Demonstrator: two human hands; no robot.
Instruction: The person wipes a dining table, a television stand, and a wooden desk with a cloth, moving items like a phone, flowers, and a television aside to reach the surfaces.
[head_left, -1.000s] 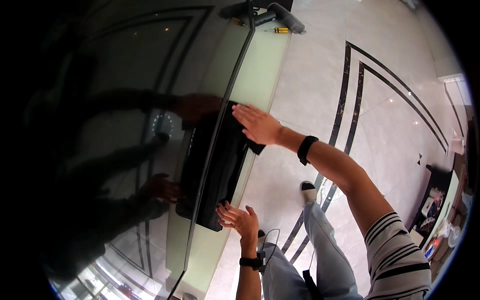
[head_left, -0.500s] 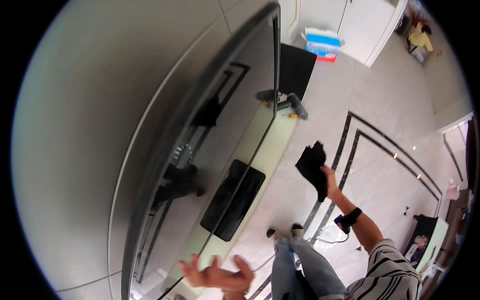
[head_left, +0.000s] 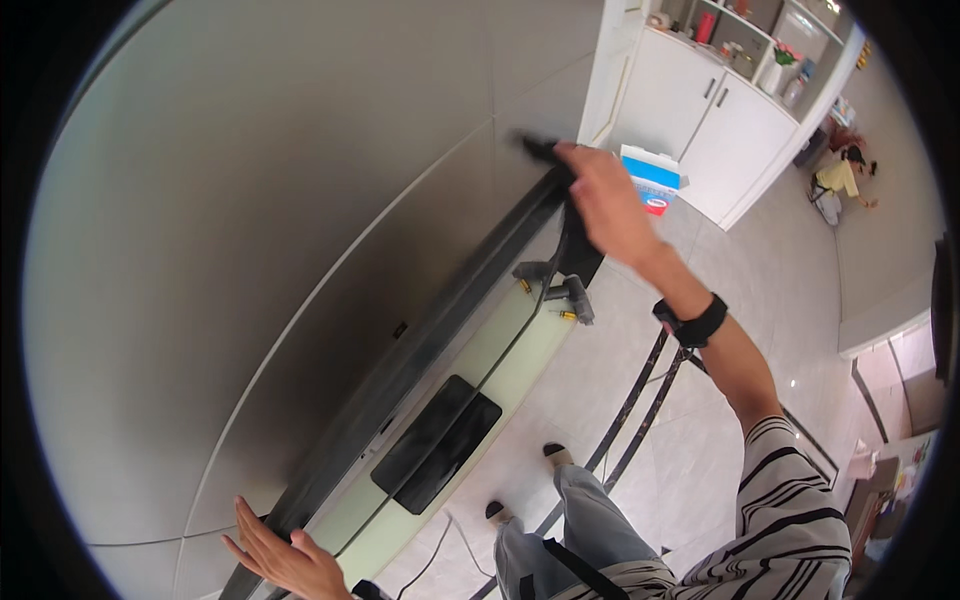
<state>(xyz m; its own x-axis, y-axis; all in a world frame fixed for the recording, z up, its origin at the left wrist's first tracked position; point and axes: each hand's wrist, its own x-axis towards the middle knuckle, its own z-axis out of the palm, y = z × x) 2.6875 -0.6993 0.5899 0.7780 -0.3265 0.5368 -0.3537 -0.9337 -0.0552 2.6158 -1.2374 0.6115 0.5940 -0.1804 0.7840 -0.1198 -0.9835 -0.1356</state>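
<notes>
A large flat-screen television [head_left: 420,322] runs diagonally along the grey wall, seen mostly along its dark top edge. My right hand [head_left: 612,205] is closed on a black cloth [head_left: 542,150] at the television's far upper corner; motion blurs the cloth's tip. Beside the near end of the television, my left hand [head_left: 288,562] is open, its fingers spread against or close to the edge. It holds nothing. A dark band circles my right wrist.
Below the television is a pale green cabinet top [head_left: 408,535] with a black rectangular panel [head_left: 437,445] and grey handheld tools [head_left: 568,293]. Farther off are a blue-and-white box [head_left: 650,178], white cupboards [head_left: 690,110] and another person in yellow [head_left: 838,182]. A cable [head_left: 430,560] trails on the floor.
My right hand has carried the black cloth up and left to the television's far corner. My left hand has moved left to its near edge. The view has shifted closer over the television's top.
</notes>
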